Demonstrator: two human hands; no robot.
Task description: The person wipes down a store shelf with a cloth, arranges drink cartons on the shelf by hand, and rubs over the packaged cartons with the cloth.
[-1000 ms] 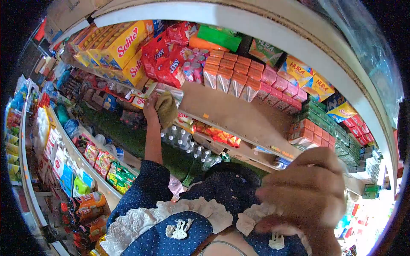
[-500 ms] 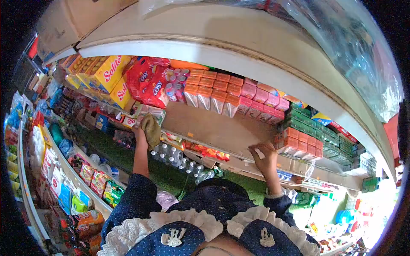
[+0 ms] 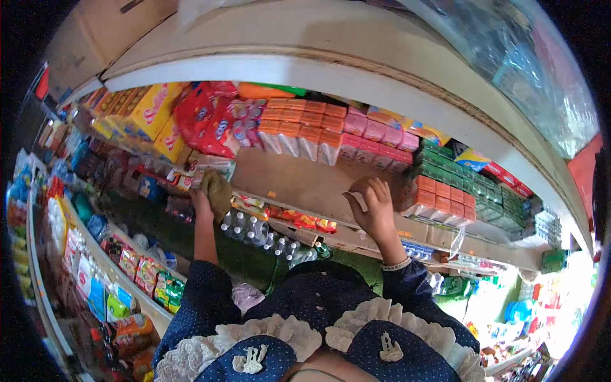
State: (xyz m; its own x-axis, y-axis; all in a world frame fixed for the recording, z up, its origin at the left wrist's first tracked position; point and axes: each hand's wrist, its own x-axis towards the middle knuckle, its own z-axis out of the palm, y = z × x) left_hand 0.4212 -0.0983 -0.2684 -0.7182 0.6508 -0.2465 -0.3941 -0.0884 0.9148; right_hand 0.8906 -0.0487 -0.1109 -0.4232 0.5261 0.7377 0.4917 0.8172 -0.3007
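My left hand [image 3: 200, 202] is closed on an olive-brown cloth [image 3: 218, 193], held at the front edge of the shelf near some small white-and-green boxes [image 3: 219, 167]. Over the bare brown shelf board [image 3: 289, 175] my right hand [image 3: 374, 207] is raised with its fingers apart, and I see nothing in it. Just right of that hand stands a small stack of orange-topped packs [image 3: 439, 198]. Behind the board are rows of orange-and-white packs [image 3: 304, 130] and pink packs [image 3: 375, 145].
Yellow Solite boxes [image 3: 153, 114] and red Cosy bags [image 3: 213, 124] stand at the left. Green packs [image 3: 452, 169] line the right. An upper shelf [image 3: 318, 63] juts out above my hands. Clear bottles [image 3: 254, 229] stand below, and another stocked shelf [image 3: 127, 274] runs along my left.
My right hand has lifted and moved slightly left, its fingers opening out from a curled pose. The left hand still grips the cloth. The whole view has shifted slightly.
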